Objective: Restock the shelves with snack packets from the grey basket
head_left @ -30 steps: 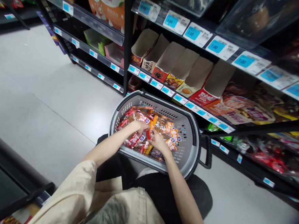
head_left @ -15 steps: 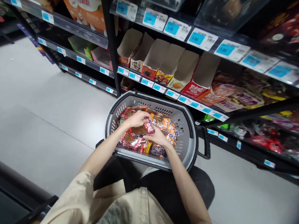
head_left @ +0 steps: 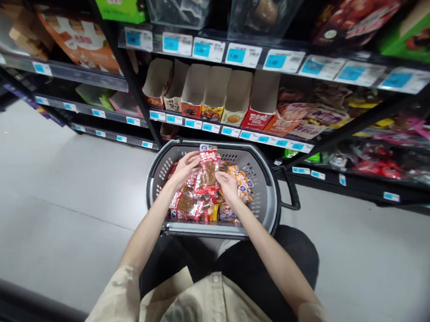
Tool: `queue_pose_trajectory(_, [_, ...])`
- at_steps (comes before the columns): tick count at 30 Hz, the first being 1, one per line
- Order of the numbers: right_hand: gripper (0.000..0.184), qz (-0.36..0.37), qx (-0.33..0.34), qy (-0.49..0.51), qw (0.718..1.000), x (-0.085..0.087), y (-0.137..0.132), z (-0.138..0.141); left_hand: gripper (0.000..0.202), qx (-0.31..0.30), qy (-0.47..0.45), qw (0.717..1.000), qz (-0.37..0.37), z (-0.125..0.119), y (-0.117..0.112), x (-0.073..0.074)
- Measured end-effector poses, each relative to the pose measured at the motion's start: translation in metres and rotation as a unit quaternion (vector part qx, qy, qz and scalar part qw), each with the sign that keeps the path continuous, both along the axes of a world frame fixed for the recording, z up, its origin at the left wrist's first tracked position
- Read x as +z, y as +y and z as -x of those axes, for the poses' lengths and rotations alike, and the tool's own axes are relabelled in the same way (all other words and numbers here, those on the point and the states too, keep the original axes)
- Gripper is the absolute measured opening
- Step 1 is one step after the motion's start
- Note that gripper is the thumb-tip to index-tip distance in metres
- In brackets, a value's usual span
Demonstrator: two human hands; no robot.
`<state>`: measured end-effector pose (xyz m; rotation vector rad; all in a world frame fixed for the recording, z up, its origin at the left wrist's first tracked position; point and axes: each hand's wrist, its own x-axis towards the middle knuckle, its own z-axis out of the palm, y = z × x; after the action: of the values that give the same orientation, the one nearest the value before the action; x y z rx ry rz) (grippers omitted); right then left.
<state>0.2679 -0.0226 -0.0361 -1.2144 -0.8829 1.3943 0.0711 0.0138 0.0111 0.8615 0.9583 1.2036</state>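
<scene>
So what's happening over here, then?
Someone's left hand and right hand hold a red packet between them, over a grey basket. More packets, red and orange ones among them, lie in the basket. Beyond it, open boxes stand in a row on a shelf.
</scene>
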Motion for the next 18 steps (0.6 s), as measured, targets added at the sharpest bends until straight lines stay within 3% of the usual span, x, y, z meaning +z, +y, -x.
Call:
queue_pose_trajectory(4, [0.053, -0.004, -0.091, 0.009, 0.996, -0.005, 0.01, -0.008, 0.066, -0.112, 0.073, 0.989, 0.06, -0.002, -0.004, -0.006])
queue_pose_trajectory(8, [0.052, -0.02, -0.091, -0.032, 0.995, -0.005, 0.012, -0.006, 0.059, -0.164, 0.135, 0.977, 0.031, -0.011, -0.003, -0.019])
queue_pose_trajectory(14, [0.057, -0.03, -0.026, -0.026, 0.999, -0.003, 0.008, 0.003, 0.052, -0.109, 0.155, 0.982, -0.006, -0.015, 0.002, -0.028])
queue_pose_trajectory(18, [0.062, -0.033, -0.079, -0.054, 0.995, -0.004, 0.01, -0.001, 0.047, -0.044, 0.153, 0.987, -0.005, -0.014, 0.005, -0.028])
